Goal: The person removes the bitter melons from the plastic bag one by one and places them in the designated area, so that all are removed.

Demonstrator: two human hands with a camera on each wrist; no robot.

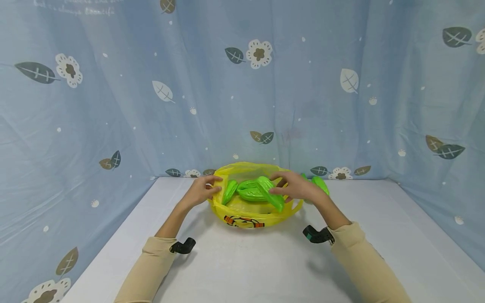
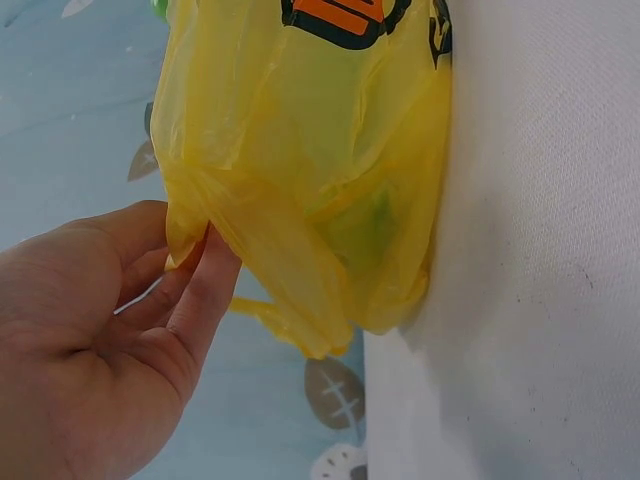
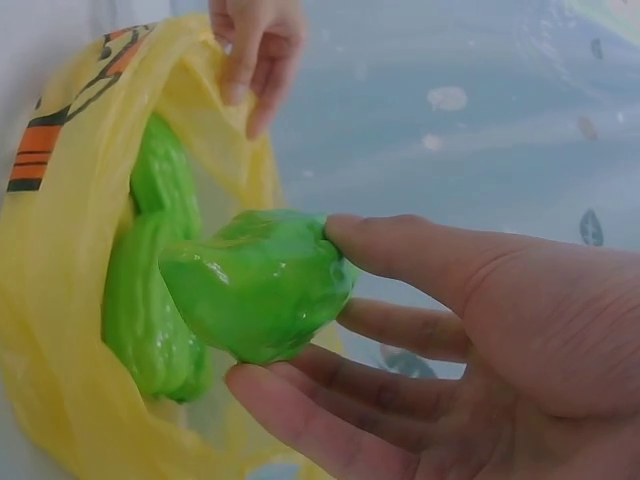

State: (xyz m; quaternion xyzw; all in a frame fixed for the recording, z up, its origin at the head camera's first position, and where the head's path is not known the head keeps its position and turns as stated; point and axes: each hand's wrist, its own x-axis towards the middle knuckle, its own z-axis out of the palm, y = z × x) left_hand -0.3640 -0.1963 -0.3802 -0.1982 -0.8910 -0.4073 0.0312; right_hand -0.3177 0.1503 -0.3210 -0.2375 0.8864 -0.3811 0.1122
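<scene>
A yellow plastic bag [image 1: 219, 210] lies with its mouth spread wide, a black and orange print on its front. My left hand [image 1: 201, 192] pinches the bag's left rim between thumb and fingers, as the left wrist view shows. Over the opening, my right hand [image 1: 297, 185] holds a glossy green toy gourd [image 3: 260, 285] by thumb and fingertips, its lower end slanting down to the right in the head view. Inside the bag rest more green gourds [image 1: 229, 191], ridged and shiny. The right fingers partly cover the held gourd's upper side.
Behind the right hand, further green gourds [image 1: 320, 184] lie on the white table [image 1: 242, 261], partly hidden. A blue curtain [image 1: 212, 105] with leaves and flowers hangs at the back and sides. A black wrist camera [image 1: 318, 235] sits on each sleeve.
</scene>
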